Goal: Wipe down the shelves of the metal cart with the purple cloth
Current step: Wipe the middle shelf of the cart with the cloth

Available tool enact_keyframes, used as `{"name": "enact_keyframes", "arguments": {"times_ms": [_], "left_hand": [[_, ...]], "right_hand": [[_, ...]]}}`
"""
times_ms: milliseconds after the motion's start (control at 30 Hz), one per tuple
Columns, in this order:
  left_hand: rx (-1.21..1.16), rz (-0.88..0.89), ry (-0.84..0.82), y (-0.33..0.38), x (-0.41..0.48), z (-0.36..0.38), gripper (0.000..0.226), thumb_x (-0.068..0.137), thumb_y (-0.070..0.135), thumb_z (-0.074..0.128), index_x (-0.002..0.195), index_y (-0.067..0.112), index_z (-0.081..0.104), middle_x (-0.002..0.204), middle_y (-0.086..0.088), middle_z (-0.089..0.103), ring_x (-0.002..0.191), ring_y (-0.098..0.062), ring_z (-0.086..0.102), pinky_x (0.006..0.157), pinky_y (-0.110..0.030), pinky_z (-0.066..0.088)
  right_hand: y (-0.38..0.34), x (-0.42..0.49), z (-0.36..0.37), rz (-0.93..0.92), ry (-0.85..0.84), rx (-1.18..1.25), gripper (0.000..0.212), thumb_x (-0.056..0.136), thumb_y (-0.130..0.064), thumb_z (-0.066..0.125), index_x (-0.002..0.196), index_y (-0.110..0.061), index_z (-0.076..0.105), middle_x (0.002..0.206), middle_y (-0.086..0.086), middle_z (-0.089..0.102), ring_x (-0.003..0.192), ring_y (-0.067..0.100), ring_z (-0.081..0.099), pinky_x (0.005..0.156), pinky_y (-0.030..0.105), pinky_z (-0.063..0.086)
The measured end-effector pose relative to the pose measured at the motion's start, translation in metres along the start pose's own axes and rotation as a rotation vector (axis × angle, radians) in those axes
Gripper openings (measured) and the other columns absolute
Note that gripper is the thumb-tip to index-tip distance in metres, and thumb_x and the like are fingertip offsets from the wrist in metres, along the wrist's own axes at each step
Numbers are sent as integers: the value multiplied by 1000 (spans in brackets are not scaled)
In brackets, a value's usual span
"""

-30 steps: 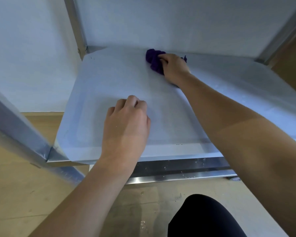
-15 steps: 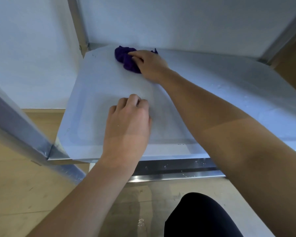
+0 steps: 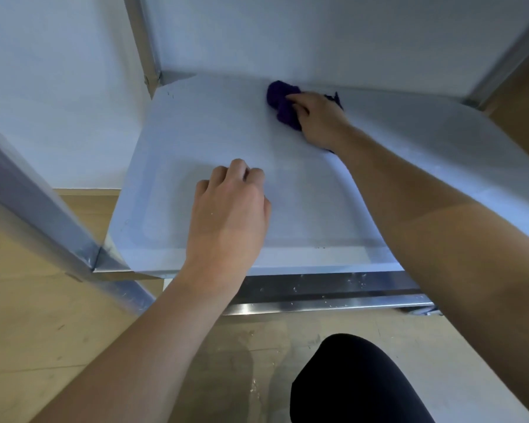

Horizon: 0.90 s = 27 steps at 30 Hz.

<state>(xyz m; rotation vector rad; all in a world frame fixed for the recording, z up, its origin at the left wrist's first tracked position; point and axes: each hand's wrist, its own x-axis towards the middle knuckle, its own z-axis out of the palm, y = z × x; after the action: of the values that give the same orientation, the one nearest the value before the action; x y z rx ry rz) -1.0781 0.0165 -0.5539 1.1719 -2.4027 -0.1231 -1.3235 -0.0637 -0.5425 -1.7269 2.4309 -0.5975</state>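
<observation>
My right hand [image 3: 315,120] curls over the bunched purple cloth [image 3: 280,100] at the back edge of the shelf [image 3: 196,132], the wad sticking out leftward toward the far corner, while my left hand [image 3: 229,215] rests curled and empty near the front.

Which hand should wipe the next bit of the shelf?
The right hand, probably: it grips the purple cloth at the back of the shelf. The left hand rests near the shelf's front, fingers curled, holding nothing.
</observation>
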Motion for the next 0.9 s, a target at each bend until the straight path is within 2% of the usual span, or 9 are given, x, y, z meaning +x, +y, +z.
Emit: {"name": "enact_keyframes", "arguments": {"times_ms": [200,400,500,567,633,733,800,900], "left_hand": [[-17,-6,1,0,-1,-2,24,92,14,48,109,8,64,107,-8,58,96,-30,54,82,-43,44],[-87,-70,49,3,-4,-7,27,90,6,47,116,3,53,112,-16,56,100,-35,55,82,-44,44],[-111,-76,76,6,-5,-9,29,88,-1,46,116,-1,51,114,-20,52,100,-38,54,82,-46,47],[-123,-71,79,8,-5,-10,29,86,-5,45,114,-1,52,113,-21,52,99,-39,54,81,-47,46],[-130,-64,89,8,-4,-10,28,85,-6,45,112,-1,53,111,-21,52,97,-39,54,79,-47,46],[-93,-51,80,9,-4,-10,25,86,-3,47,110,0,55,111,-19,54,97,-39,54,76,-46,44],[-49,-55,53,9,-3,-11,25,87,0,47,110,2,57,112,-17,54,99,-38,54,75,-45,42],[26,-30,14,10,0,-14,27,88,4,48,113,5,59,113,-16,54,99,-40,55,78,-46,41]], "right_hand": [[-29,-74,4,-200,-45,-8,37,102,-22,35,134,-21,53,135,4,54,122,25,49,104,37,35],[-39,-139,4,-279,-28,64,37,101,-23,38,134,-22,55,136,1,55,124,23,49,105,42,37],[-42,-161,-2,-287,-36,98,35,101,-23,41,132,-23,56,137,-1,54,125,20,49,108,34,34],[-41,-172,-8,-329,-71,122,34,100,-22,43,132,-21,57,135,-2,55,121,16,49,105,25,31],[-37,-180,-12,-378,-94,143,35,99,-23,43,131,-20,58,133,-3,56,119,14,49,103,22,31],[-33,-185,-13,-359,-83,151,36,99,-26,42,131,-23,57,136,-5,54,124,13,47,105,23,32],[-34,-186,-12,-330,-67,152,36,99,-29,40,131,-27,57,138,-7,53,128,13,46,107,30,36],[-33,-186,-13,-304,-67,146,35,101,-30,41,132,-30,55,140,-9,51,130,12,44,105,34,39]]}}
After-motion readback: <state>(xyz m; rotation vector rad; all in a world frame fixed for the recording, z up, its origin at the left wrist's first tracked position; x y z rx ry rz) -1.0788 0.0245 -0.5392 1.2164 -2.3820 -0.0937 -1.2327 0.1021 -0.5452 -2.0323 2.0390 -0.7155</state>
